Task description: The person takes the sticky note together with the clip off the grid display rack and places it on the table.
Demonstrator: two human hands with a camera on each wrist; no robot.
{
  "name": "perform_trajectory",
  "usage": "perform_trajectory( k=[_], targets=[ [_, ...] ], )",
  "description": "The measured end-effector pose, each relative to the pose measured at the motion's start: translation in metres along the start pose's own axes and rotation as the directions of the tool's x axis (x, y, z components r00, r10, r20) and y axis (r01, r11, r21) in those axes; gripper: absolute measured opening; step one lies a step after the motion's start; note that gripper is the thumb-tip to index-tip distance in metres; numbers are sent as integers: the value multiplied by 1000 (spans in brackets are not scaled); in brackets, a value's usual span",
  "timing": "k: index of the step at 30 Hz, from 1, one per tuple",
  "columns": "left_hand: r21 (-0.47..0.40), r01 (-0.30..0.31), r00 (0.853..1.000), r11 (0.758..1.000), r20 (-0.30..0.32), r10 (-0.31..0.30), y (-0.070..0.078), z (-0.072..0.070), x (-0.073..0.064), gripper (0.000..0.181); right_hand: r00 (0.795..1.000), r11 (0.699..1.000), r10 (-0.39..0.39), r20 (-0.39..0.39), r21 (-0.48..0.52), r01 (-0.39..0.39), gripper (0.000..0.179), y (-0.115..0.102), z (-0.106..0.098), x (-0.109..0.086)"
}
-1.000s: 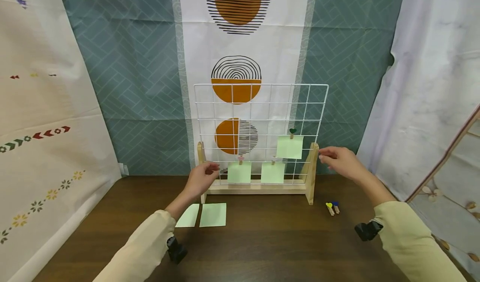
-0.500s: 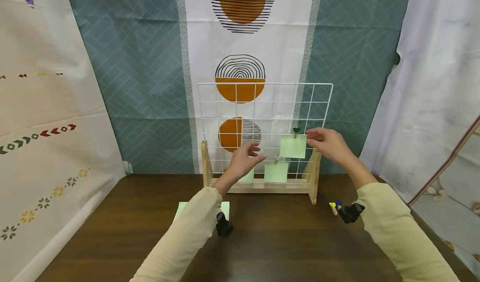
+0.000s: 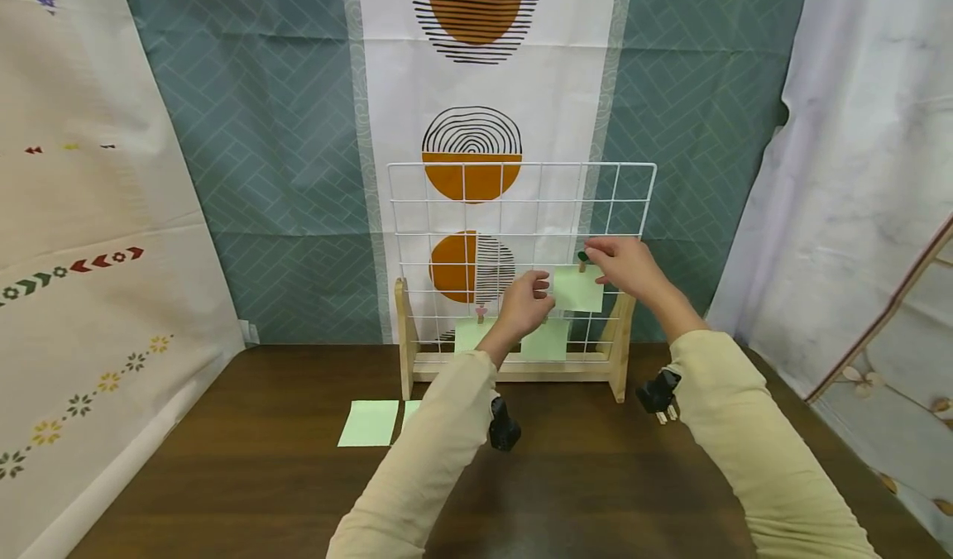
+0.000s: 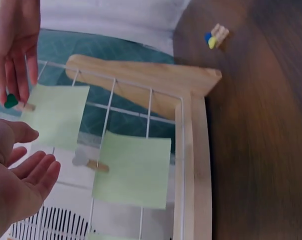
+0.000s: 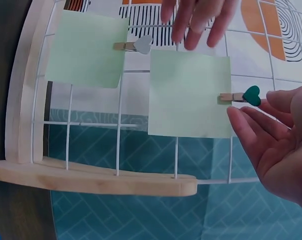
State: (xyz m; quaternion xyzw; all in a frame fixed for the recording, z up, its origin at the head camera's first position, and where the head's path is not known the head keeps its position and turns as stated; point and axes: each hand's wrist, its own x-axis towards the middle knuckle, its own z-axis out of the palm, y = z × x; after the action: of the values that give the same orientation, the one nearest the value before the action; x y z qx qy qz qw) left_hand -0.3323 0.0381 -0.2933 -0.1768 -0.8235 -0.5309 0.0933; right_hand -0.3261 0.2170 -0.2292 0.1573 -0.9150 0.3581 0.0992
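Observation:
A green heart clothespin [image 5: 239, 97] fastens the upper pale green paper square [image 5: 190, 92] to a white wire grid [image 3: 519, 234]. My right hand [image 3: 629, 267] is right at this clothespin; in the right wrist view its thumb lies by the heart and its fingers near the paper's edge. My left hand [image 3: 525, 301], fingers loosely bent and holding nothing, reaches close to the same square's left edge. Below hangs a second paper square [image 4: 133, 172] on a white heart clothespin [image 4: 91, 162]. A third square [image 3: 471, 334], with a pink clothespin [image 3: 481, 312], is partly behind the left hand.
The grid stands in a wooden base [image 3: 514, 371] on a dark brown table [image 3: 223, 460]. Two loose paper squares lie front left, one visible in full [image 3: 370, 423], the other mostly behind the left sleeve. Yellow and blue clothespins [image 4: 217, 36] lie to the right. Patterned cloths hang behind.
My right hand has moved left and up from the grid's right post to the green clothespin. My left hand has moved right and up from the lower left of the grid toward the upper square.

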Motion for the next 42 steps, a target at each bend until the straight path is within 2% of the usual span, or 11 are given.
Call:
perform_trajectory(
  k=[5,10,16,21,27,31,37,42],
  targets=[
    [-30,45,999,999,-18,-45,7,11,4,43,999,999,30,27,27,-31,40,1,2,6],
    [-87,85,994,993,-65,-91,10,15,8,36,999,999,23,29,-32,-22,36,1,2,10],
    [-125,97,988,987,-112,-111,14,14,13,21,1000,997,20,17,-79,-19,34,-1,4,15],
    [-77,77,984,994,-156,-88,20,16,16,13,1000,994,1,-26,-111,-4,31,-1,5,16],
    [-15,119,976,993,-181,-119,29,18,17,11,998,989,-4,-67,-151,-6,29,1,5,16],
    [16,122,974,992,-193,-117,32,17,17,11,996,987,-4,-84,-163,-10,29,2,6,16],
    [40,127,971,991,-212,-116,31,16,19,12,992,988,-18,-122,-152,-1,28,4,8,15],
    [32,131,970,991,-211,-122,31,15,19,12,984,993,2,-176,-117,-23,28,3,6,14]
  ],
)
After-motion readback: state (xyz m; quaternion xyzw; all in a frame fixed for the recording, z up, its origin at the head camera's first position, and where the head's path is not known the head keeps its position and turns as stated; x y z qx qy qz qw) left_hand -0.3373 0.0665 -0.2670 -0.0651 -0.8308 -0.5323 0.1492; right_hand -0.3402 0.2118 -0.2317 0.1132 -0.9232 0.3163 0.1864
